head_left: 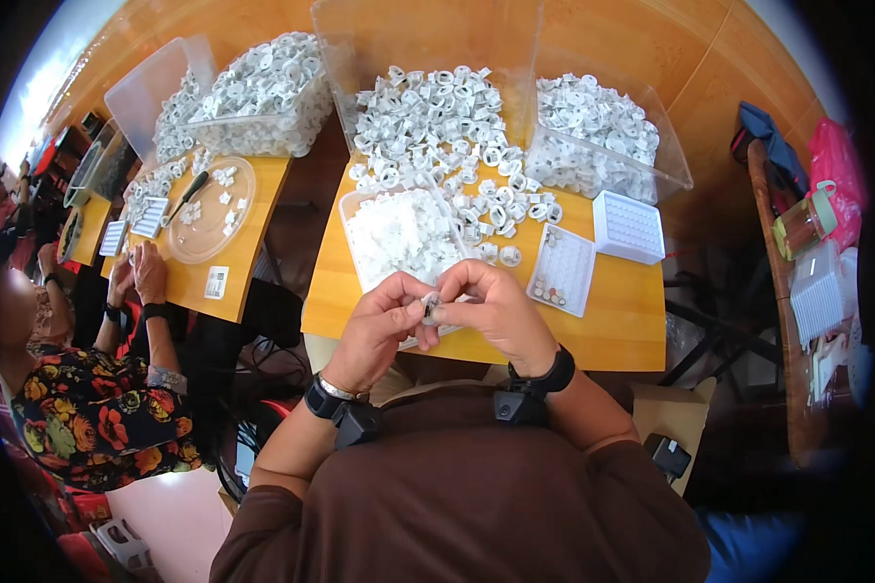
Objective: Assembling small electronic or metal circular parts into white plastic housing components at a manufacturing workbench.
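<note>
Close together over the near edge of the wooden table (612,340), my left hand (371,325) and my right hand (501,311) pinch one small pale plastic part (430,307) between their fingertips. A dark, shiny bit shows on it; the fingers cover most of the rest. Just beyond my left hand stands a shallow clear container (348,228) heaped with small white, translucent pieces (403,231). To the right of my right hand lies a white compartment tray (576,262), with several small round metal discs (548,292) at its near end.
Loose white ring-shaped parts (496,209) spread from a large clear bin (428,34). Another full bin (593,131) and a stack of white trays (628,228) stand at right. On the left, a co-worker's hands (138,274) work at another table (214,299). A cardboard box (673,413) sits low right.
</note>
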Available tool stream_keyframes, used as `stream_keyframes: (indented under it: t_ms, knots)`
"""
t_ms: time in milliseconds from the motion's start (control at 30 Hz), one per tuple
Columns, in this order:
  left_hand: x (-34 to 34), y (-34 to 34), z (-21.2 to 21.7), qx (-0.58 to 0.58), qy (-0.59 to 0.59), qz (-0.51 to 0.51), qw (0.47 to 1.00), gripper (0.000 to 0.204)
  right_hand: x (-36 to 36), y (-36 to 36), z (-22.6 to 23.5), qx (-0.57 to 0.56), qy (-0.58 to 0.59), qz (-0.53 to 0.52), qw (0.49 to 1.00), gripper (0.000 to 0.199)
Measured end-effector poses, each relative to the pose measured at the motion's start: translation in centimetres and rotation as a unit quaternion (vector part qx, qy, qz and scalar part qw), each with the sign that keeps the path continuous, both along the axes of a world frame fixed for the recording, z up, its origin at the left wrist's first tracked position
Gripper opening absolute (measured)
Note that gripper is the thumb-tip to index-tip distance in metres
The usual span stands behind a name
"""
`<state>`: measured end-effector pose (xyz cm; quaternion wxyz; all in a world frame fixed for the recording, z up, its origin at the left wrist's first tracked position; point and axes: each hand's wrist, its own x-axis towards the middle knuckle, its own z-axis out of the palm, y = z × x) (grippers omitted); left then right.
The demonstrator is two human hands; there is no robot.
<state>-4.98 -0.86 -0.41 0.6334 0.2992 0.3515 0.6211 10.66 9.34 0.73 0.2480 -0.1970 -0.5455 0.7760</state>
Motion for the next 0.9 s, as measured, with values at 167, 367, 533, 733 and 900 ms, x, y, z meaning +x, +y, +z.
stream_keyframes:
  t_ms: [167, 367, 533, 733, 900]
  knots:
    - [-0.3, -0.1, -0.9, -0.021, 0.000, -0.009, 1.000, 0.024, 0.1, -0.1, -0.5, -0.049, -0.020, 0.025, 0.998, 0.015]
    - [-0.5, 0.0, -1.2, -0.009, -0.049, -0.017, 0.999, 0.020, -0.5, -0.5, -0.9, 0.066, -0.033, -0.042, 0.996, 0.009]
    - [-0.7, 0.0, -1.5, 0.000, -0.063, 0.006, 0.998, 0.019, -0.9, -1.5, 0.2, 0.296, -0.088, -0.106, 0.945, 0.007]
    - [-0.6, -0.2, -1.4, -0.005, -0.076, 0.018, 0.997, 0.017, -1.2, -1.8, -0.3, 0.332, -0.075, -0.123, 0.932, 0.009]
    - [-0.6, -0.4, -1.4, 0.000, -0.082, 0.014, 0.997, 0.016, -1.2, -2.3, 0.2, 0.382, -0.064, -0.177, 0.905, 0.008]
